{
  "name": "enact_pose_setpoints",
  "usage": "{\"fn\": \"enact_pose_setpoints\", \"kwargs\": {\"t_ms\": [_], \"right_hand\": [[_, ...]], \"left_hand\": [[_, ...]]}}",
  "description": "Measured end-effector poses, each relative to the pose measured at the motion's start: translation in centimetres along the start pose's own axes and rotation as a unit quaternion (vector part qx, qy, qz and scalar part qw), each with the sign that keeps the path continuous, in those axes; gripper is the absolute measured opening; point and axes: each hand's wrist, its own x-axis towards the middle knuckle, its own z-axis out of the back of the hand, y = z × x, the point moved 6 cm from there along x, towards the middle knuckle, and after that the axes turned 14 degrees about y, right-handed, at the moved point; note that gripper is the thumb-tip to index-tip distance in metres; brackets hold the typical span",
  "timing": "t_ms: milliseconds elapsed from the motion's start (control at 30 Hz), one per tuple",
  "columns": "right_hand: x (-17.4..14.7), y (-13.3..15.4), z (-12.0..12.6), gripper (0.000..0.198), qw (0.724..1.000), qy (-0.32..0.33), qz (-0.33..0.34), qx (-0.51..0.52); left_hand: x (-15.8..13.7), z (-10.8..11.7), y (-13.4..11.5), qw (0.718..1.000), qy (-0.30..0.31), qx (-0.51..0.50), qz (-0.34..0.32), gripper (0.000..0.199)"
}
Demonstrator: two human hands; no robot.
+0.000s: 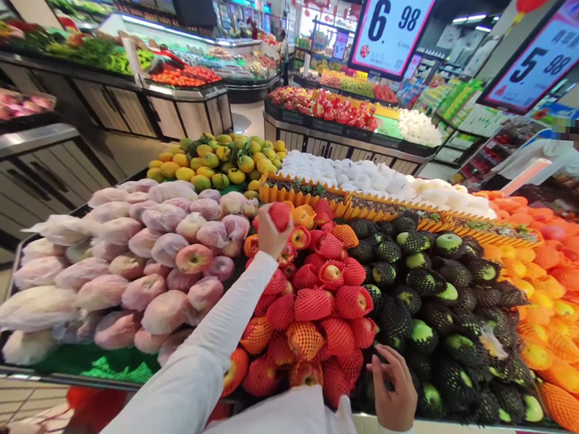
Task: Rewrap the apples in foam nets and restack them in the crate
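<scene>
My left hand [271, 234] reaches out over the middle of the display, its fingers wrapped round an apple [280, 215] in a red foam net. Below and to the right of it lies a heap of netted apples [315, 302], mostly in red foam, some in orange. My right hand [396, 389] is at the front edge, fingers loosely bent and apart, with nothing in it. Close beside that hand are green fruits in black nets [425, 335]. Left of my outstretched arm, pinkish apples in thin clear bags [143, 292] are piled.
Yellow-green mangoes [218, 161] and white-wrapped fruit [347, 175] lie at the back, behind an orange scalloped divider [301, 196]. Orange-netted fruit [559, 285] fills the right side. Price screens [394, 28] hang overhead. A person [539, 156] stands at the far right.
</scene>
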Motion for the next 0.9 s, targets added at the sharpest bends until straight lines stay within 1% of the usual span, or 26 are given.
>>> {"fn": "enact_pose_setpoints", "kwargs": {"t_ms": [33,67,100,167,233,267,300,367,467,533,600,700,800,900], "right_hand": [[-0.2,-0.2,0.2,0.017,1.0,-0.005,-0.005,-0.002],[-0.4,-0.4,0.4,0.018,1.0,-0.012,-0.011,-0.004],[-0.5,-0.5,0.5,0.018,1.0,-0.019,-0.016,-0.007],[-0.9,-0.7,0.8,0.018,0.999,-0.033,-0.026,-0.014],[-1.2,-0.8,1.0,0.018,0.998,-0.04,-0.031,-0.023],[-1.3,-0.9,1.1,0.018,0.998,-0.042,-0.031,-0.029],[-1.4,-0.9,1.1,0.019,0.998,-0.042,-0.033,-0.034],[-1.7,-1.0,1.2,0.019,0.997,-0.043,-0.038,-0.044],[-2.0,-1.3,1.2,0.018,0.997,-0.044,-0.049,-0.049],[-2.1,-1.5,0.9,0.018,0.997,-0.039,-0.05,-0.038],[-2.0,-1.5,0.5,0.018,0.998,-0.034,-0.047,-0.02],[-1.5,-1.2,-0.2,0.017,0.999,-0.026,-0.029,0.004],[-1.1,-0.5,-1.0,0.015,1.0,-0.014,-0.009,0.012],[-1.2,0.2,-1.7,0.015,1.0,-0.007,0.008,0.009]], "left_hand": [[1.0,-2.3,-1.6,0.998,0.052,-0.003,-0.042,0.064],[1.9,-4.7,-2.9,0.992,0.102,0.006,-0.068,0.065],[2.6,-7.1,-3.9,0.984,0.158,0.028,-0.08,0.064],[3.2,-11.8,-5.2,0.949,0.282,0.086,-0.108,0.062],[3.5,-14.8,-5.7,0.924,0.344,0.113,-0.122,0.062],[3.6,-15.6,-5.8,0.918,0.358,0.119,-0.124,0.061],[3.8,-15.9,-5.7,0.915,0.364,0.121,-0.123,0.06],[4.2,-15.6,-5.4,0.911,0.373,0.129,-0.117,0.057],[4.5,-13.0,-5.2,0.911,0.359,0.146,-0.138,0.054],[3.8,-11.0,-5.0,0.9,0.363,0.172,-0.173,0.048],[1.9,-9.7,-4.5,0.869,0.407,0.196,-0.204,0.041],[-2.2,-9.0,-3.0,0.81,0.49,0.219,-0.237,0.028],[-5.8,-9.3,-1.4,0.767,0.538,0.247,-0.25,0.025],[-7.5,-10.5,-0.1,0.743,0.567,0.27,-0.233,0.027]]}}
